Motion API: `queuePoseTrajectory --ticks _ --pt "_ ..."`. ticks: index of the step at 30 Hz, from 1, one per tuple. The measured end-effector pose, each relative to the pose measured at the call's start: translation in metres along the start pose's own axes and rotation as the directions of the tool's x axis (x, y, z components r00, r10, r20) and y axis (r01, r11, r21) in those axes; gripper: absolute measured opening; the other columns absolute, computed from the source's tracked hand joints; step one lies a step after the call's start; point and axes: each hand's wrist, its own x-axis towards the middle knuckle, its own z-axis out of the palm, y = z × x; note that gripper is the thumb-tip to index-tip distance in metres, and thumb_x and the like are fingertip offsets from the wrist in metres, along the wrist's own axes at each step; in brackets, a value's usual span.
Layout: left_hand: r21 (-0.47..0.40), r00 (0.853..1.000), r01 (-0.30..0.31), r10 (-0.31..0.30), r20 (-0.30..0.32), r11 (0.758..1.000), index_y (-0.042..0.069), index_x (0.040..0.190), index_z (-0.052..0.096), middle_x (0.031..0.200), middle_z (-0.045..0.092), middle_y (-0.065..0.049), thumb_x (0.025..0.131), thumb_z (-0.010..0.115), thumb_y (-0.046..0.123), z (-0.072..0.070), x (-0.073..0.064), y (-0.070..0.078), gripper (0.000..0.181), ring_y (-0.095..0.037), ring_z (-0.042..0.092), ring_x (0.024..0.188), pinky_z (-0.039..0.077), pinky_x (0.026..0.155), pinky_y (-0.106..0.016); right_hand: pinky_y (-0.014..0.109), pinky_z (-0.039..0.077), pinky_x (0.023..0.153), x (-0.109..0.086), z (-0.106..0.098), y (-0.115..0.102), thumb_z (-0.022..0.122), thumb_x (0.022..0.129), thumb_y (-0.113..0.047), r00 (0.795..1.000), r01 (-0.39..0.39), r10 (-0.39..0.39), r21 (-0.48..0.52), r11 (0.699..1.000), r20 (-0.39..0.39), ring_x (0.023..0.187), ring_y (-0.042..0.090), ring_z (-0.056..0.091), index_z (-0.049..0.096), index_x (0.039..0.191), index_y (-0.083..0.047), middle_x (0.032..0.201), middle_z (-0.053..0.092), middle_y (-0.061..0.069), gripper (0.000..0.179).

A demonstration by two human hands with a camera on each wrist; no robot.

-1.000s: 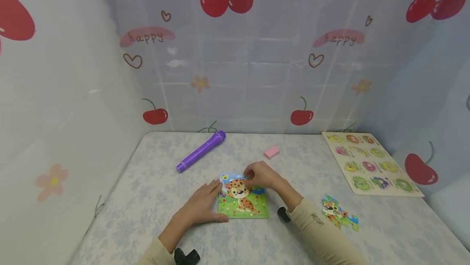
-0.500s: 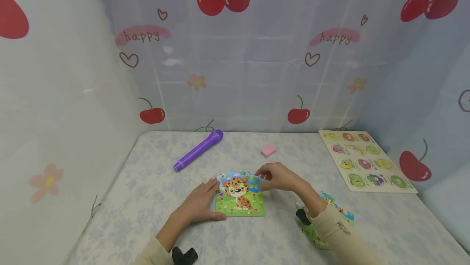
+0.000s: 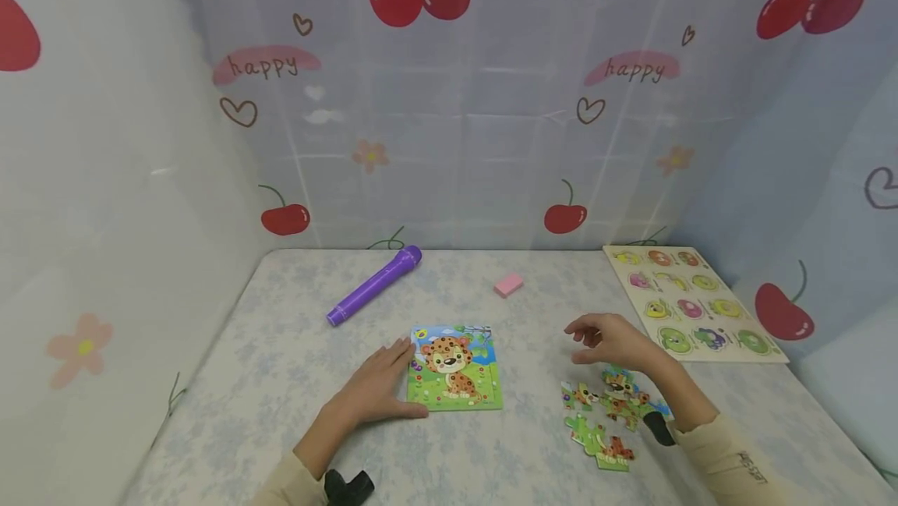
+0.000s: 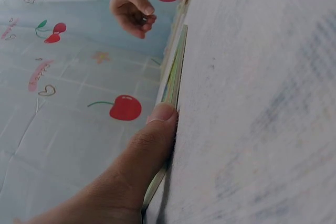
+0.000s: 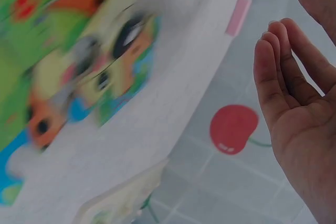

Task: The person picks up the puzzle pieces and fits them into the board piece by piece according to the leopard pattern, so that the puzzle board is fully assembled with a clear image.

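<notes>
A square leopard jigsaw puzzle (image 3: 459,393) lies on the table in the head view. My left hand (image 3: 375,387) rests along its left side with fingers straight. In the left wrist view, the left thumb (image 4: 144,148) touches the puzzle's thin edge. My right hand (image 3: 609,341) hovers to the right, above loose puzzle pieces (image 3: 595,437) printed with leopard and grass parts. The right wrist view has these pieces (image 5: 63,66) large and blurred, and the right hand (image 5: 299,77) with loosely bent fingers, thumb apart and nothing between them.
Behind the puzzle lie a purple toy microphone (image 3: 375,285) and a pink block (image 3: 508,285). A fruit picture board (image 3: 684,307) sits at the back right. Cherry-printed curtains (image 3: 449,116) enclose the table's back and sides. Black camera mounts (image 3: 348,488) sit at the wrists.
My right hand has left the puzzle's upper right corner and moved right, over the loose pieces, which its arm had partly covered. The left hand has stayed at the puzzle.
</notes>
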Motion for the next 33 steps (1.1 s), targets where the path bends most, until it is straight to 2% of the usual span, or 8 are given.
queuePoseTrajectory --ticks 3,8,13,16,19,27,33 --pt "-0.009 1.000 0.001 -0.001 0.004 1.000 0.004 0.154 0.026 0.162 0.022 -0.013 0.072 0.063 0.077 0.000 -0.001 0.001 0.116 -0.030 0.020 0.151 0.021 0.123 -0.048 0.022 0.052 0.070 -0.012 -0.002 0.013 0.078 0.082 -0.023 1.000 -0.004 0.004 0.006 1.000 0.008 0.084 0.010 0.057 0.067 0.116 -0.003 0.099 0.067 0.008 0.041" --pt "0.001 1.000 0.003 -0.003 0.003 1.000 0.005 0.154 0.024 0.162 0.021 -0.013 0.071 0.062 0.079 -0.001 -0.001 0.000 0.118 -0.029 0.020 0.151 0.020 0.123 -0.048 0.020 0.052 0.068 -0.026 -0.005 0.037 0.076 0.084 -0.023 0.999 0.043 -0.042 0.024 0.999 -0.019 0.079 0.000 0.054 0.068 0.113 -0.002 0.095 0.067 0.006 0.037" --pt "0.000 1.000 0.003 -0.003 -0.001 1.000 0.004 0.154 0.025 0.162 0.022 -0.013 0.072 0.063 0.078 -0.001 -0.001 0.000 0.117 -0.029 0.020 0.151 0.021 0.122 -0.048 0.020 0.054 0.069 -0.036 -0.007 0.061 0.076 0.084 -0.021 1.000 0.017 -0.015 0.089 0.996 -0.019 0.080 0.001 0.057 0.068 0.113 -0.001 0.097 0.067 0.009 0.037" --pt "-0.007 1.000 -0.002 0.002 -0.004 1.000 0.004 0.153 0.026 0.162 0.023 -0.014 0.071 0.064 0.077 -0.002 -0.002 0.001 0.116 -0.030 0.021 0.150 0.021 0.122 -0.048 0.020 0.054 0.069 -0.043 -0.007 0.072 0.076 0.084 -0.018 1.000 -0.015 0.014 0.123 0.992 0.011 0.081 0.003 0.058 0.067 0.114 0.002 0.098 0.066 0.010 0.037" --pt "-0.006 1.000 -0.005 0.005 -0.001 1.000 0.003 0.153 0.027 0.161 0.023 -0.015 0.071 0.064 0.078 -0.001 -0.002 0.001 0.117 -0.031 0.021 0.150 0.021 0.122 -0.049 0.020 0.054 0.070 -0.047 -0.008 0.079 0.074 0.086 -0.013 0.999 -0.012 0.007 0.137 0.991 0.041 0.082 0.004 0.059 0.066 0.115 0.004 0.099 0.066 0.010 0.035" --pt "0.000 1.000 0.000 0.000 -0.005 1.000 0.005 0.154 0.026 0.162 0.023 -0.013 0.072 0.063 0.077 -0.003 -0.001 0.000 0.115 -0.029 0.021 0.151 0.021 0.123 -0.048 0.020 0.051 0.067 -0.043 -0.013 0.078 0.072 0.082 -0.004 0.989 0.027 -0.051 0.169 0.985 0.141 0.081 0.007 0.056 0.062 0.124 0.005 0.101 0.064 0.012 0.044" --pt "-0.013 1.000 -0.006 0.006 -0.003 1.000 0.004 0.154 0.026 0.162 0.023 -0.014 0.072 0.065 0.075 -0.003 -0.002 0.001 0.115 -0.030 0.021 0.151 0.021 0.123 -0.048 0.024 0.041 0.060 -0.041 -0.013 0.069 0.074 0.075 0.000 0.966 -0.018 -0.038 0.212 0.977 0.256 0.075 0.017 0.042 0.062 0.126 0.000 0.101 0.054 0.013 0.052"
